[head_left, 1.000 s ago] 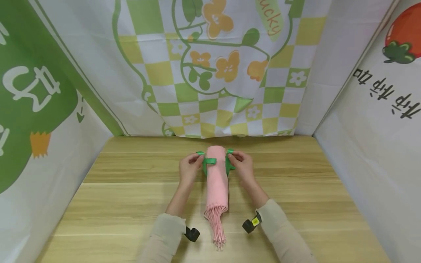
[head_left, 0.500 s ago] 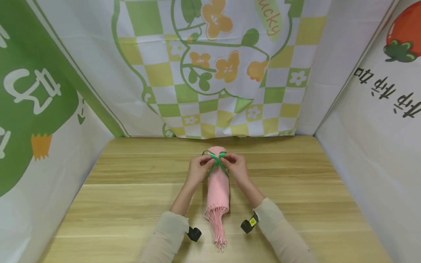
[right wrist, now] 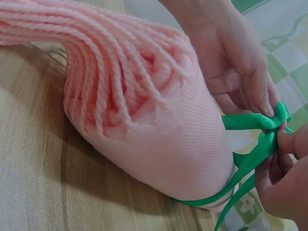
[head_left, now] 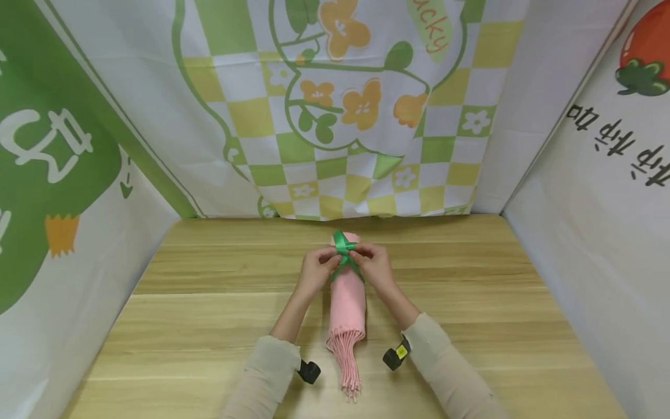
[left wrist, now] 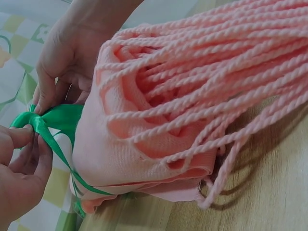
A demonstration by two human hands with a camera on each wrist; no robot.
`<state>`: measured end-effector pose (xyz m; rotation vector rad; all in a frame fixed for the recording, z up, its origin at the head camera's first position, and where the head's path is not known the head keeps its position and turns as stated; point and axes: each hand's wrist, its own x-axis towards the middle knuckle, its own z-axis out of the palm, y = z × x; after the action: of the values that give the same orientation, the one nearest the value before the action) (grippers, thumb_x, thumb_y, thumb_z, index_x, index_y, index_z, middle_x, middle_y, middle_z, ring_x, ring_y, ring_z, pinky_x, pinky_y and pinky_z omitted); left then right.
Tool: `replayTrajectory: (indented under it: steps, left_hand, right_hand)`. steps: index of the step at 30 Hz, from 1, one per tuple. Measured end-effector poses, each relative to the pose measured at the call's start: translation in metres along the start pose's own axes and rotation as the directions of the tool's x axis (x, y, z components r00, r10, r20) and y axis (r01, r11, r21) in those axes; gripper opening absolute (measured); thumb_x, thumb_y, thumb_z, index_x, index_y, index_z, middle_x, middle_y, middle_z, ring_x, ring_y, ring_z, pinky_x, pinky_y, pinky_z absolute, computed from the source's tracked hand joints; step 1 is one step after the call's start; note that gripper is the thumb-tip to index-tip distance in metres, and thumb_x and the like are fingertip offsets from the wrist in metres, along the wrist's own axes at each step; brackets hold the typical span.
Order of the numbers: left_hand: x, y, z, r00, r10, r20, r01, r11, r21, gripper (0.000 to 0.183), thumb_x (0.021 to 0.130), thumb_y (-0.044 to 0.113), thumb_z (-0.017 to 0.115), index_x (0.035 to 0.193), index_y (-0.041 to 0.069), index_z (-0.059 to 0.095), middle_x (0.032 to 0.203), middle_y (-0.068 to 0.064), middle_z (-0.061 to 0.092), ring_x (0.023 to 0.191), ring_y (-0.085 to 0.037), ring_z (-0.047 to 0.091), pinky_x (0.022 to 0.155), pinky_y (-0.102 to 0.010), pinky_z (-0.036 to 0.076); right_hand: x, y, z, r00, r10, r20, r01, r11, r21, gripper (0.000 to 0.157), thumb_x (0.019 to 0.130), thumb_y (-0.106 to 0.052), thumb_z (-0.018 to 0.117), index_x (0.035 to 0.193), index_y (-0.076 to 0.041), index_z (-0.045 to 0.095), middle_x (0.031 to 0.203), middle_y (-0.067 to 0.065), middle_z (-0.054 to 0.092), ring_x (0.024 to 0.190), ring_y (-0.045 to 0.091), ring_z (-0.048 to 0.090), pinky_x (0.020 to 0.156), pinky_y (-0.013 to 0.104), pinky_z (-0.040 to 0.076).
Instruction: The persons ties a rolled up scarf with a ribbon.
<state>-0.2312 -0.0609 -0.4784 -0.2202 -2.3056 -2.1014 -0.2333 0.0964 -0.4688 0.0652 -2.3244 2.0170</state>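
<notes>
A pink rolled scarf (head_left: 348, 302) lies lengthwise on the table, its twisted fringe (head_left: 346, 364) pointing toward me. Around its far part runs a green ribbon (head_left: 342, 245), gathered and crossed on top with a loop standing up. My left hand (head_left: 315, 270) pinches the ribbon from the left between thumb and fingers. From the right, my right hand (head_left: 376, 266) pinches it too, fingertips close to the left ones. In the left wrist view the ribbon (left wrist: 60, 118) crosses between both hands. The right wrist view shows a ribbon tail (right wrist: 236, 199) hanging down by the roll.
The wooden table (head_left: 209, 326) extends on both sides of the scarf. A checkered cloth (head_left: 335, 169) hangs at the table's back edge. Printed white panels stand at the left and right. Black wrist cameras (head_left: 309, 372) sit at both cuffs.
Both hands have come together from the scarf's sides to its top, bringing the ribbon ends along. Two side loops showed half a second ago; now they are crossed, one standing upright.
</notes>
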Motion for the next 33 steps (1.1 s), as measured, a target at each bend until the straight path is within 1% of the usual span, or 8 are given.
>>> replayTrajectory:
  steps: [3,10,15,21,24,26,29,33]
  left_hand:
    - [0.0005,0.0000,0.0003,1.000,-0.001,-0.001,0.001,1.000,-0.001,0.019,0.092,-0.004,0.064,0.110,-0.005,0.072,0.117,-0.021,0.069,0.088,-0.011,0.066,0.077,-0.020,0.058]
    - [0.0001,0.0010,0.0025,0.999,-0.019,-0.033,0.018,1.000,-0.011,0.019,0.091,-0.003,0.066,0.109,-0.007,0.072,0.111,-0.024,0.071,0.080,-0.006,0.063,0.072,-0.017,0.056]
    - [0.0012,0.0001,0.0027,0.999,-0.027,-0.034,0.026,1.000,-0.017,0.021,0.090,-0.002,0.068,0.110,-0.006,0.072,0.109,-0.023,0.071,0.078,-0.005,0.062,0.071,-0.016,0.055]
    - [0.0012,-0.0019,0.0022,0.999,-0.032,-0.033,0.031,0.999,-0.030,0.021,0.090,-0.002,0.069,0.110,-0.007,0.072,0.104,-0.023,0.071,0.075,-0.005,0.062,0.070,-0.015,0.055]
    - [0.0013,-0.0026,0.0026,0.999,-0.020,-0.025,0.019,1.000,-0.020,0.021,0.090,-0.002,0.068,0.110,-0.007,0.072,0.103,-0.026,0.071,0.076,-0.006,0.062,0.069,-0.015,0.054]
    - [0.0012,-0.0023,0.0031,0.999,-0.018,-0.031,0.017,1.000,-0.014,0.022,0.090,-0.002,0.069,0.110,-0.007,0.071,0.104,-0.026,0.071,0.078,-0.006,0.062,0.070,-0.015,0.055]
    - [0.0013,-0.0018,0.0035,0.998,-0.030,-0.053,0.030,1.000,-0.008,0.023,0.089,-0.001,0.069,0.111,-0.007,0.071,0.107,-0.025,0.071,0.081,-0.006,0.063,0.071,-0.015,0.055]
    - [0.0006,0.0006,0.0031,0.998,-0.032,-0.060,0.032,0.999,-0.014,0.023,0.089,0.000,0.071,0.111,-0.006,0.071,0.109,-0.024,0.070,0.084,-0.008,0.064,0.073,-0.015,0.056]
  right_hand:
    - [0.0003,0.0003,-0.0003,1.000,0.002,-0.003,-0.002,1.000,-0.013,0.015,0.089,0.001,0.070,0.103,0.006,0.073,0.103,0.019,0.071,0.091,0.013,0.061,0.070,0.016,0.051]
    - [0.0015,0.0025,-0.0022,0.997,-0.071,-0.020,0.070,0.997,-0.036,0.009,0.087,0.002,0.073,0.092,0.003,0.066,0.088,0.014,0.070,0.081,0.011,0.063,0.073,0.020,0.051]
    - [0.0016,0.0026,-0.0014,0.995,-0.095,-0.009,0.095,0.995,-0.039,0.007,0.087,0.003,0.071,0.095,0.004,0.069,0.093,0.017,0.071,0.085,0.011,0.064,0.080,0.020,0.052]
    - [0.0012,0.0014,0.0008,0.995,-0.103,0.001,0.103,0.992,-0.071,0.015,0.086,0.011,0.068,0.101,0.013,0.065,0.099,0.029,0.070,0.095,0.033,0.067,0.090,0.037,0.055]
    - [0.0001,0.0006,0.0014,0.996,-0.091,-0.005,0.090,0.994,-0.060,0.021,0.084,0.014,0.067,0.103,0.012,0.058,0.096,0.029,0.071,0.096,0.035,0.068,0.094,0.042,0.055]
    - [-0.0007,0.0005,0.0019,0.996,-0.091,-0.016,0.090,0.995,-0.045,0.024,0.083,0.014,0.068,0.102,0.008,0.055,0.093,0.026,0.072,0.093,0.030,0.070,0.094,0.038,0.055]
    - [-0.0020,0.0010,0.0024,0.994,-0.100,-0.035,0.100,0.995,-0.010,0.019,0.086,0.009,0.068,0.101,0.005,0.057,0.093,0.023,0.072,0.086,0.017,0.068,0.084,0.025,0.056]
    - [-0.0054,-0.0044,0.0008,0.993,-0.113,-0.026,0.112,0.994,-0.017,0.015,0.092,-0.002,0.067,0.105,0.007,0.065,0.103,0.024,0.070,0.089,0.018,0.064,0.075,0.018,0.052]
